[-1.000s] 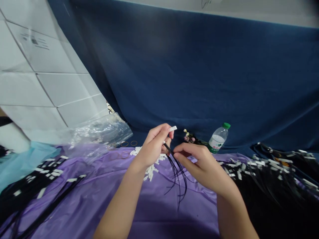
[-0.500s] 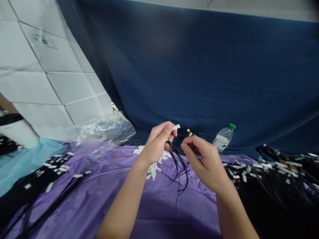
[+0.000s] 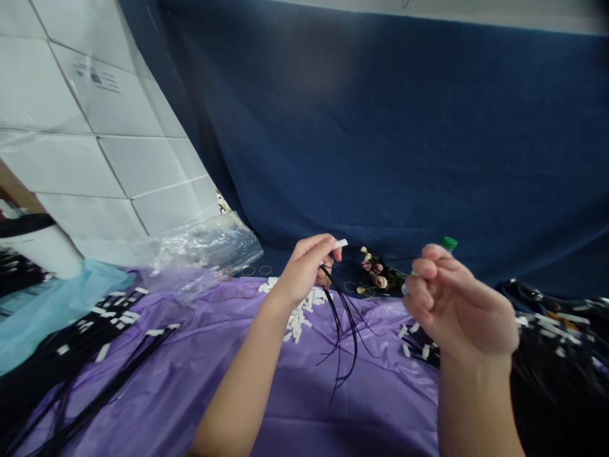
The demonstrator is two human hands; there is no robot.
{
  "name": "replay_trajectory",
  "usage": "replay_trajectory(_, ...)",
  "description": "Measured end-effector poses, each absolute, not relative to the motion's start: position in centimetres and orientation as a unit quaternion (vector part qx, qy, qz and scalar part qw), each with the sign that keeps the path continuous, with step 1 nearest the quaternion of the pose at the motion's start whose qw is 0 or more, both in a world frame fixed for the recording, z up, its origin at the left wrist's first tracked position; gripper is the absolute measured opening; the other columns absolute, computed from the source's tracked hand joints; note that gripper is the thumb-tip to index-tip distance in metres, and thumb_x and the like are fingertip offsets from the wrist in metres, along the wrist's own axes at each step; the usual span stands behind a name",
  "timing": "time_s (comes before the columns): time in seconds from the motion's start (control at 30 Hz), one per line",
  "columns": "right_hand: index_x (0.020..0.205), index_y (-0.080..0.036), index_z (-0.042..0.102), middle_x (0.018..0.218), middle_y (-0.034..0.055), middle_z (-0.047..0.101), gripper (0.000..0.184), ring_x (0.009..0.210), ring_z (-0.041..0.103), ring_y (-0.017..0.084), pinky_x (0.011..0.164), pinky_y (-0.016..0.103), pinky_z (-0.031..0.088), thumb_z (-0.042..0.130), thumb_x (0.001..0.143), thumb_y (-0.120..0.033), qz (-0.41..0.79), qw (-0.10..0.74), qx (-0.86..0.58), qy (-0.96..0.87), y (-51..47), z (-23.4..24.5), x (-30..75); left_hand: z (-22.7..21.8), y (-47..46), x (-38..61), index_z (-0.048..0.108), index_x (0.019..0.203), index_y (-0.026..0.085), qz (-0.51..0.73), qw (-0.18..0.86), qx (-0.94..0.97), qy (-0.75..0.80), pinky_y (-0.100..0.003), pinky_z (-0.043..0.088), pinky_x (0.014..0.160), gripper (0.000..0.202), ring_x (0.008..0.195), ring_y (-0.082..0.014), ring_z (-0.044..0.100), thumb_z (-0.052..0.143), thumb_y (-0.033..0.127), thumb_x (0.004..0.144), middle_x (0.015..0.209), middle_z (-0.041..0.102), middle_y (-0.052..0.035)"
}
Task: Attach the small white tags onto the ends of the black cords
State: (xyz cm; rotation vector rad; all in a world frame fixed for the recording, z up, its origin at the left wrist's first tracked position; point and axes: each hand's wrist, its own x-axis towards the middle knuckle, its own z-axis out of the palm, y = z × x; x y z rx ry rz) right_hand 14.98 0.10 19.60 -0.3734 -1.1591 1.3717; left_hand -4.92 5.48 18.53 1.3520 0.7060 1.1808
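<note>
My left hand pinches a small white strip between thumb and forefinger. From its lower, curled fingers hangs a loose bunch of thin black cords, their ends spread above the purple sheet. My right hand is raised apart at the right, fingers curled in towards the palm; whatever they may hold is hidden. Below and behind the left hand lies a heap of white strips. Behind the right hand a bottle shows only its green cap.
Purple plastic sheeting covers the surface. Black cords with white tags lie at the left, and more tagged black cords at the right. Artificial flowers rest before a blue cloth. White boxes are stacked at the left.
My right hand has moved right and turned palm inward, away from the cords, now covering most of the bottle. The flowers have come into sight. My left hand keeps its hold.
</note>
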Motion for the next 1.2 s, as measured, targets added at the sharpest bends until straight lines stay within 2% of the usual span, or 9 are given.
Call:
replay_trajectory(0.17,0.08,-0.021,0.063,0.056,-0.008,0.042,0.019,0.042,0.039,0.005,0.04,0.018,0.037,0.06,0.088,-0.038,0.493,0.78,-0.165,-0.349,1.6,19.1,14.5,18.8,5.2,-4.4,0.054,0.065,0.017,0.496,0.58,0.552,0.336,-0.017,0.036,0.037,0.033,0.034,-0.0041,0.026,0.052,0.043,0.086,0.044,0.028,0.0082)
replay_trajectory(0.33,0.083,-0.023,0.063,0.069,-0.0049,0.049,0.023,0.059,0.052,0.005,0.061,0.018,0.049,0.049,0.096,-0.036,0.492,0.828,-0.083,-0.255,2.2,19.1,15.2,19.1,4.9,-4.0,0.053,0.064,0.017,0.491,0.591,0.529,0.36,-0.018,0.035,0.036,0.029,0.034,-0.0034,0.023,0.051,0.037,0.085,0.044,0.027,0.0085)
replay_trajectory(0.4,0.095,-0.024,0.066,0.062,-0.008,0.043,0.02,0.044,0.039,0.002,0.046,0.012,0.04,0.048,0.097,-0.031,0.487,0.821,-0.089,-0.286,2.1,19.1,15.5,19.1,4.9,-4.0,0.052,0.063,0.017,0.49,0.599,0.524,0.357,-0.018,0.034,0.036,0.027,0.034,-0.0031,0.021,0.051,0.033,0.085,0.044,0.026,0.0087)
replay_trajectory(0.47,0.104,-0.027,0.067,0.056,-0.0103,0.037,0.018,0.036,0.02,0.003,0.032,0.015,0.025,0.052,0.095,-0.031,0.463,0.794,-0.145,-0.367,1.9,19.0,15.3,19.0,4.8,-3.9,0.051,0.062,0.017,0.489,0.605,0.521,0.351,-0.017,0.033,0.036,0.026,0.034,-0.0028,0.02,0.048,0.029,0.085,0.044,0.025,0.0088)
replay_trajectory(0.5,0.106,-0.029,0.068,0.054,-0.0104,0.036,0.019,0.036,0.018,0.004,0.031,0.018,0.021,0.054,0.093,-0.032,0.443,0.767,-0.189,-0.424,1.8,18.8,15.0,19.0,4.7,-3.9,0.051,0.062,0.017,0.49,0.607,0.519,0.349,-0.017,0.032,0.036,0.026,0.033,-0.0026,0.019,0.048,0.028,0.085,0.044,0.024,0.0089)
replay_trajectory(0.63,0.097,-0.023,0.074,0.051,-0.0067,0.037,0.022,0.044,0.03,0.006,0.04,0.021,0.025,0.057,0.092,-0.035,0.33,0.582,-0.37,-0.645,1.3,17.9,13.3,18.9,4.6,-3.5,0.053,0.065,0.017,0.497,0.611,0.507,0.35,-0.017,0.031,0.035,0.026,0.032,-0.003,0.023,0.048,0.032,0.086,0.045,0.028,0.0084)
replay_trajectory(0.7,0.093,-0.021,0.075,0.052,-0.0058,0.038,0.026,0.047,0.032,0.006,0.043,0.022,0.026,0.054,0.093,-0.036,0.268,0.534,-0.41,-0.689,1.1,17.6,12.5,18.8,4.6,-3.3,0.054,0.067,0.018,0.503,0.617,0.496,0.346,-0.017,0.032,0.034,0.027,0.032,-0.0034,0.025,0.05,0.036,0.086,0.046,0.03,0.0081)
replay_trajectory(0.97,0.088,-0.017,0.076,0.05,-0.0052,0.052,0.021,0.044,0.04,0.005,0.045,0.021,0.032,0.056,0.091,-0.025,0.046,0.582,-0.423,-0.693,0.6,17.5,11.8,19.1,4.0,-3.2,0.053,0.068,0.019,0.54,0.635,0.452,0.317,-0.019,0.035,0.036,0.028,0.03,-0.0044,0.019,0.047,0.038,0.088,0.039,0.02,0.0106)
replay_trajectory(1.2,0.081,-0.017,0.074,0.052,-0.0052,0.058,0.019,0.042,0.042,0.004,0.044,0.02,0.032,0.057,0.09,-0.019,-0.01,0.573,-0.4,-0.715,0.7,17.6,11.8,19.4,3.6,-3.1,0.051,0.068,0.019,0.543,0.642,0.438,0.318,-0.019,0.035,0.036,0.029,0.03,-0.0044,0.019,0.045,0.037,0.089,0.039,0.02,0.0105)
